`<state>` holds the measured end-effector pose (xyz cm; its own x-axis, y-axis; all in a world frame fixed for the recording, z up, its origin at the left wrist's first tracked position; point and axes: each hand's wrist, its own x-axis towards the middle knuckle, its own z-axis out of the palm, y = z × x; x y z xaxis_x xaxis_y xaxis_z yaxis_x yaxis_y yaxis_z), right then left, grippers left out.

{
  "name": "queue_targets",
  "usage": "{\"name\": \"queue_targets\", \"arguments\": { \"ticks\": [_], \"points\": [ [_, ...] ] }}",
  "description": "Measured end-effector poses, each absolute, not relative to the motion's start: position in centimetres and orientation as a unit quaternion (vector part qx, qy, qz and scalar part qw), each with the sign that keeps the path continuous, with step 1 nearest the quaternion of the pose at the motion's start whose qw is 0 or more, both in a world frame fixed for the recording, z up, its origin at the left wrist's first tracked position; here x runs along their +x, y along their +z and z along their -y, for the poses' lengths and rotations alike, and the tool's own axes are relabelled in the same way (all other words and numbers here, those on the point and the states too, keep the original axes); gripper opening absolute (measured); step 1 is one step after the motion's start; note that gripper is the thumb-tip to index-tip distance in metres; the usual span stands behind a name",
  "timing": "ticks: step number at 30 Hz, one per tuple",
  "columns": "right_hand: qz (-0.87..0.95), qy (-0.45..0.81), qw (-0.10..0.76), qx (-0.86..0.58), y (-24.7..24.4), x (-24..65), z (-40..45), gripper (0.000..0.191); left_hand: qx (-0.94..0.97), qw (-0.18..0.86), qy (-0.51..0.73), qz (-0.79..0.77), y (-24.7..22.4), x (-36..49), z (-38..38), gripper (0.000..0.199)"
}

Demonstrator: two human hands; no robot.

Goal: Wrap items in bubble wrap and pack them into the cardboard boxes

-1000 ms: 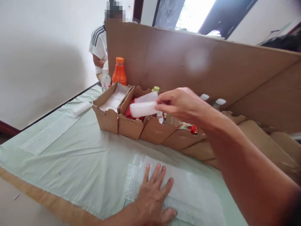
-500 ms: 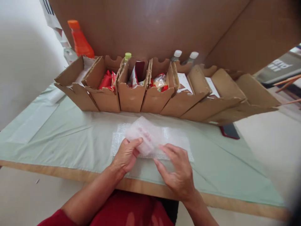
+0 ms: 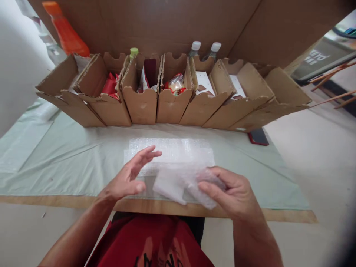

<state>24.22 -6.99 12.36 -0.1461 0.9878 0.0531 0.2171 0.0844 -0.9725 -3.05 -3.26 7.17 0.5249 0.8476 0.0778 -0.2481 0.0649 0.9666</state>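
My right hand (image 3: 233, 191) grips a crumpled piece of bubble wrap (image 3: 172, 183), blurred by motion, near the table's front edge. Whether anything lies inside that wrap cannot be made out. To its left, my left hand (image 3: 132, 174) is held with the fingers apart and nothing between them. Beneath and beyond both hands, flat bubble wrap sheets (image 3: 169, 144) lie on the pale green cloth (image 3: 236, 167).
Behind stand several cardboard bins (image 3: 143, 107) with packets and white cards. An orange bottle (image 3: 68, 35) and white-capped bottles (image 3: 195, 46) rise behind them. A phone (image 3: 258, 137) lies at the right; clear plastic sheeting (image 3: 27, 144) at the left.
My left hand has let go of the wrapped bundle and moved left, opening. My right hand has closed on the bubble wrap and brought it toward the front edge. The view has shifted.
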Motion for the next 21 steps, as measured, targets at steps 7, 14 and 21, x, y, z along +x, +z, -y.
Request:
{"name": "queue_targets", "arguments": {
  "ticks": [7, 14, 21],
  "points": [
    [0.556, 0.312, 0.54, -0.549, 16.7, 21.8, 8.7, 0.009, 0.66, 0.665, 0.179, -0.3, 8.5, -0.5, 4.2, 0.011],
    [0.346, 0.191, 0.646, -0.653, 14.2, 26.3, 7.6, 0.006, 0.588, 0.658, 0.205, -0.423, 7.0, -6.8, 3.4, 0.01],
    [0.463, 0.183, 0.467, -0.731, 4.6, 28.6, 3.5, 0.032, 0.693, 0.386, 0.164, -0.587, 8.6, -8.6, -3.3, 0.032]
  ]
}}
